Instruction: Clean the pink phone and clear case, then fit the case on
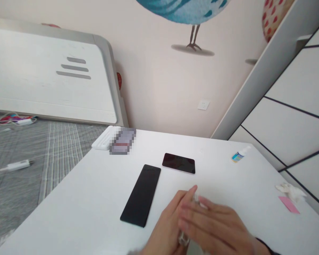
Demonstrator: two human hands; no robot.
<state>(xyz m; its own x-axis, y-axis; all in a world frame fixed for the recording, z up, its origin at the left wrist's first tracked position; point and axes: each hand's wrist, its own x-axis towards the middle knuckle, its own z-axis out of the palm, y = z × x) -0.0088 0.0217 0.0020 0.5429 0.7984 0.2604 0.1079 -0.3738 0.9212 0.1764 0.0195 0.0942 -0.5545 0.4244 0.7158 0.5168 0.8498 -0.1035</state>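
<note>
Both my hands meet above the near part of the white table [90, 202]. My left hand [167, 221] curls around a thing mostly hidden between the palms; only pale, shiny bits of it show at the top and bottom. Across it lies my right hand [215, 225], its fingers pressed together and slightly blurred, covering most of that thing. Just beyond my hands is a phone [178, 163] lying flat with a dark screen. Left of my hands rests a long, flat black slab [142, 194], set at a slant.
A small spray bottle [238, 155] lies tilted at the right, with a crumpled white tissue [291, 192] and a pink piece [289, 204] nearer. A white flat device [104, 139] and a pixelated item [123, 141] occupy the far-left corner. A bed [61, 148] holds a charger [18, 165].
</note>
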